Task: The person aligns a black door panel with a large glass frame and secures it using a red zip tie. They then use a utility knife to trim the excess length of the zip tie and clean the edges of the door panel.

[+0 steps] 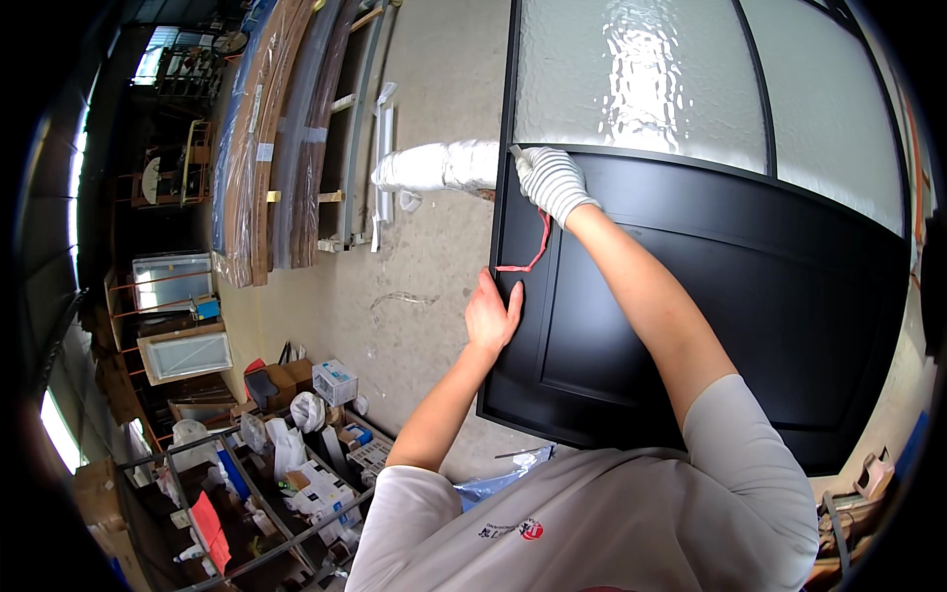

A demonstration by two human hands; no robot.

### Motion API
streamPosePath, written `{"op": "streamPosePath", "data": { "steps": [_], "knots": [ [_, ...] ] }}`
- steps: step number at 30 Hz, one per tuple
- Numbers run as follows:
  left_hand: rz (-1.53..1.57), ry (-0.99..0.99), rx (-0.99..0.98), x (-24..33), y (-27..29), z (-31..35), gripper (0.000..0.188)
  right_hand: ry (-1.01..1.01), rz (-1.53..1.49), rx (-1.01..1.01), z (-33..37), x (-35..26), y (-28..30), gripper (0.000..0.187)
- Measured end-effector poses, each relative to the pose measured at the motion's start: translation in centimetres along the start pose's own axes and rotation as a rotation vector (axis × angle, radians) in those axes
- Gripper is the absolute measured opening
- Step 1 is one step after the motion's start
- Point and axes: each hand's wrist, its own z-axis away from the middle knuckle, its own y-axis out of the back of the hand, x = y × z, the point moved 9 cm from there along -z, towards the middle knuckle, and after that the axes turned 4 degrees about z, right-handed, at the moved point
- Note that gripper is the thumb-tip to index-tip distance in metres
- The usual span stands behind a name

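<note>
We'd brace the black glazed door (735, 242), left hand (490, 318) wide-fingered; can't tell what's in our curled right hand (554, 185).

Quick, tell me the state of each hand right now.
Left hand: open, at the left edge of the black panel.
Right hand: gloved, over the panel; whether it grips anything cannot be told.

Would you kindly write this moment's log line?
left hand: bare, at black panel edge; right hand: gloved, over panel; red strip: between hands
</note>
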Motion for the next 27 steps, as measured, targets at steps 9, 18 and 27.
{"op": "streamPosePath", "data": {
  "steps": [9, 18, 27],
  "knots": [
    [-0.003, 0.0, 0.004, -0.1, -0.1, -0.1, 0.057, -0.154, -0.307, -0.085, 1.2, 1.4, -1.8, 0.037],
    [-0.001, -0.012, 0.015, 0.2, 0.2, -0.1, 0.057, -0.643, -1.532, -0.316, 1.3, 0.5, -6.0, 0.01],
    [-0.008, 0.002, 0.003, 0.0, 0.1, 0.0, 0.056, -0.655, -2.082, -0.422, 1.3, -0.6, -8.5, 0.012]
  ]
}}
